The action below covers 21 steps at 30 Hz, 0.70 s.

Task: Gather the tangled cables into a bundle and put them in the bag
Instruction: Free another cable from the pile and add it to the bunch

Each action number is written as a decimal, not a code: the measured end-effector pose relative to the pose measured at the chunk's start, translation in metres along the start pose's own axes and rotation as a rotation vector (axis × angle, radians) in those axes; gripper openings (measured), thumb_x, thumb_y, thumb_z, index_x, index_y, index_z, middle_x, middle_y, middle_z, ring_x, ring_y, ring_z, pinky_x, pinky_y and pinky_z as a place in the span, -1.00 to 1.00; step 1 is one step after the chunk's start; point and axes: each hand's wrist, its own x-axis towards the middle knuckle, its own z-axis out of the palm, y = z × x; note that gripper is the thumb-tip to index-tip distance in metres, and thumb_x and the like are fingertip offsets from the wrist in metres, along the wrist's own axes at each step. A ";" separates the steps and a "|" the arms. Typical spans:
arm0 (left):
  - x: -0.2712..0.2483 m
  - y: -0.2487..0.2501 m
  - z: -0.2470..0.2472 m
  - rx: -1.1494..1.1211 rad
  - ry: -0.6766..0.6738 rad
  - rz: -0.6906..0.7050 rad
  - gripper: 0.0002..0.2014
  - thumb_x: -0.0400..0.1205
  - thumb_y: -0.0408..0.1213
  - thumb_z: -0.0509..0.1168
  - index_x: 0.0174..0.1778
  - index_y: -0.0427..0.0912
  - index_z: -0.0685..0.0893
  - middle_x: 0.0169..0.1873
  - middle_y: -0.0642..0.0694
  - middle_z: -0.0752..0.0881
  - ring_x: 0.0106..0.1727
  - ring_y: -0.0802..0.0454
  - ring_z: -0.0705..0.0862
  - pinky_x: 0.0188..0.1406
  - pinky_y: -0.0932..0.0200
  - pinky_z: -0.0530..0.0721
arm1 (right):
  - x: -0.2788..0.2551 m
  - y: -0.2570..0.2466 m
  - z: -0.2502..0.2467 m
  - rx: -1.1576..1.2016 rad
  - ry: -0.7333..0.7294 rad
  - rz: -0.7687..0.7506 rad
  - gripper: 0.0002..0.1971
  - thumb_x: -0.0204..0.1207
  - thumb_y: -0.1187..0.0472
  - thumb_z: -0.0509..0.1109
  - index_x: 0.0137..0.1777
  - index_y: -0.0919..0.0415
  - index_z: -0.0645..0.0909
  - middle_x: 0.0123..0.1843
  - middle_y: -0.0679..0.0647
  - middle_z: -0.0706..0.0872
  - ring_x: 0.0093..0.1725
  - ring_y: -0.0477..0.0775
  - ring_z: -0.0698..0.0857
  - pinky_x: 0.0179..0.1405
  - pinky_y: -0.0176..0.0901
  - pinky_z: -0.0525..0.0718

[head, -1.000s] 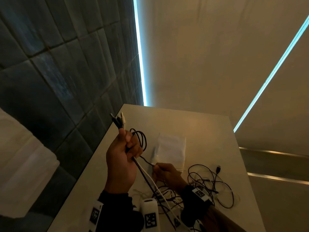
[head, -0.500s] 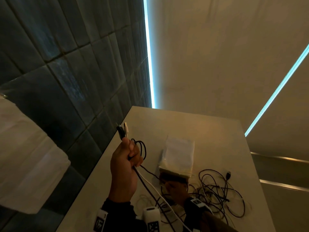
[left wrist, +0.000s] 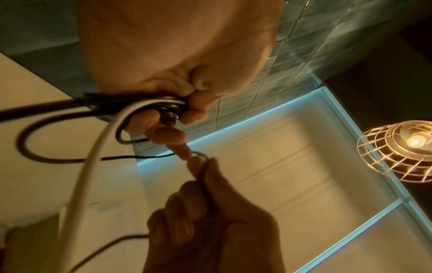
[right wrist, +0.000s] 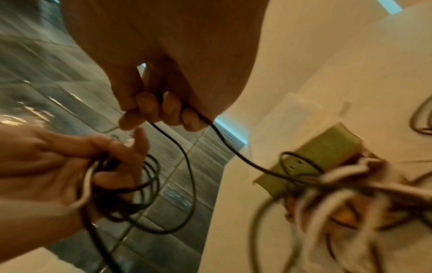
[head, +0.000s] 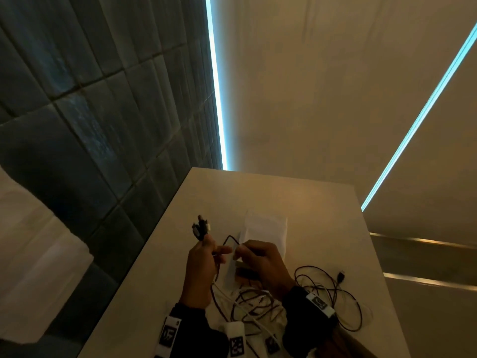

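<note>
Cables (head: 260,303), black and white, lie tangled on the pale table (head: 309,202), with part of them gathered up in the hands above it. At the left, the left hand (head: 200,264) is raised over the table's left side, its fingers curled round a bunch of coiled black strands and one white strand, whose plug ends (head: 200,227) stick up past the knuckles. Just to its right, almost touching it, the right hand (head: 263,262) pinches a single black cable (right wrist: 187,166) between thumb and fingertips. Behind that hand a translucent bag (head: 267,228) lies flat on the table. Farther right, loose black loops (head: 335,293) sprawl on the tabletop.
</note>
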 end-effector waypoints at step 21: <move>-0.015 0.065 -0.018 -0.570 -0.193 0.243 -0.68 0.60 -0.01 0.15 -0.41 -0.10 0.38 -0.57 0.05 0.36 -0.54 0.16 0.31 -0.56 0.30 0.34 | -0.031 0.031 -0.040 -0.208 -0.148 0.044 -0.60 0.49 -0.09 0.45 -0.32 0.27 0.75 -0.47 -0.14 0.63 -0.39 -0.20 0.54 -0.25 -0.34 0.49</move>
